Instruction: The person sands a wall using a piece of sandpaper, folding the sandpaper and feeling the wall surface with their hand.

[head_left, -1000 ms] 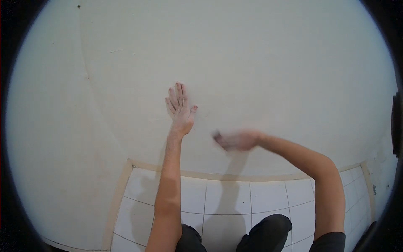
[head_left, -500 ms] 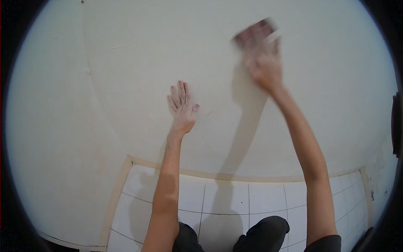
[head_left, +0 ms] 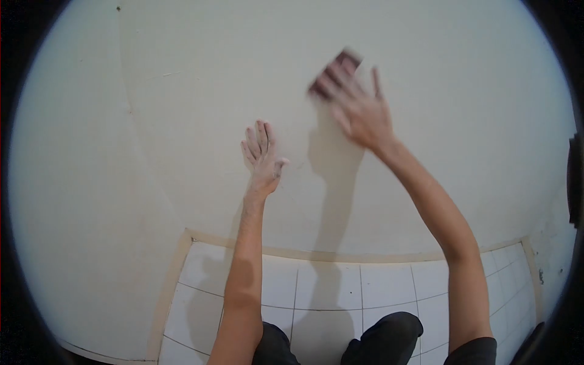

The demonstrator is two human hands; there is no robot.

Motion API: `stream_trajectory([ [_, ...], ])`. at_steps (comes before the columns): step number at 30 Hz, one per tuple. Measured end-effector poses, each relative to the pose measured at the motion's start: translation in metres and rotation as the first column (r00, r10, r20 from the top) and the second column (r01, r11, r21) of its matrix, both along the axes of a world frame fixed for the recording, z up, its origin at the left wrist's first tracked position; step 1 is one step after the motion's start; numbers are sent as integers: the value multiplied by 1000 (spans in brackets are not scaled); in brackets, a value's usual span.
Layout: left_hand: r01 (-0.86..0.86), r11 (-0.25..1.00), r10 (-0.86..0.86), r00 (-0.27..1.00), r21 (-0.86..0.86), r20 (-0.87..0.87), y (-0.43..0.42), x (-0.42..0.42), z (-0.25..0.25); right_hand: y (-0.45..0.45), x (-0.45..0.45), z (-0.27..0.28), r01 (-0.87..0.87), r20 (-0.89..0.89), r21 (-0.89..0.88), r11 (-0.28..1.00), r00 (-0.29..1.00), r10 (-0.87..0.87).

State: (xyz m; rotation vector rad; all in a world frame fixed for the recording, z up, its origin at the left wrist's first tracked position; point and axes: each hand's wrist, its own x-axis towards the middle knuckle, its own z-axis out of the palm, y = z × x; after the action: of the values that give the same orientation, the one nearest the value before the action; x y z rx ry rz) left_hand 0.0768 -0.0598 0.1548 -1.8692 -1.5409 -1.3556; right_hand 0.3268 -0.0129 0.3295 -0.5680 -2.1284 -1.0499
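Note:
My left hand [head_left: 262,155] rests flat against the pale wall [head_left: 201,164], fingers slightly apart and dusted white, holding nothing. Higher up and to the right, my right hand [head_left: 364,115] presses a dark reddish-brown piece of sandpaper [head_left: 322,89] to the wall under its fingers. The thumb sticks out to the side, off the sheet. Motion blurs the sandpaper and the fingertips, and the fingers cover part of the sheet.
White floor tiles [head_left: 328,283] with a beige border [head_left: 292,253] meet the wall below. My bent knees [head_left: 389,334] in dark trousers show at the bottom. A dark object [head_left: 573,182] stands at the right edge. Faint scratches and a raised line mark the wall.
My right hand and the sandpaper have moved left and down across the wall, the thumb now spread wider. My left hand has stayed in nearly the same place.

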Motion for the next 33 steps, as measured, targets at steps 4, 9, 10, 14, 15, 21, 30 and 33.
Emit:
stream_trajectory([
  [4,-2,996,7,998,-86,58,-2,0,4,13,-12,29,74,-296,110,991,954,-38],
  [9,-4,997,8,999,-81,47,0,-2,2,16,11,-129,-247,619,-346,905,665,418],
  [10,-16,997,19,999,-79,44,1,-2,2,36,23,-187,-239,612,-530,814,556,562],
  [14,-36,997,38,998,-66,41,1,2,2,32,54,-225,-103,865,-362,927,333,375],
  [15,-32,998,35,998,-54,46,2,3,2,31,52,-208,-84,882,-332,940,325,340],
  [21,-49,997,51,998,-53,37,0,5,5,31,18,-17,-54,346,27,998,937,41],
  [30,-45,996,47,998,-78,33,0,4,4,36,-1,-58,-142,116,-72,987,982,149],
  [33,-55,994,58,998,-90,29,0,3,5,13,32,-221,-180,831,-135,974,515,210],
])
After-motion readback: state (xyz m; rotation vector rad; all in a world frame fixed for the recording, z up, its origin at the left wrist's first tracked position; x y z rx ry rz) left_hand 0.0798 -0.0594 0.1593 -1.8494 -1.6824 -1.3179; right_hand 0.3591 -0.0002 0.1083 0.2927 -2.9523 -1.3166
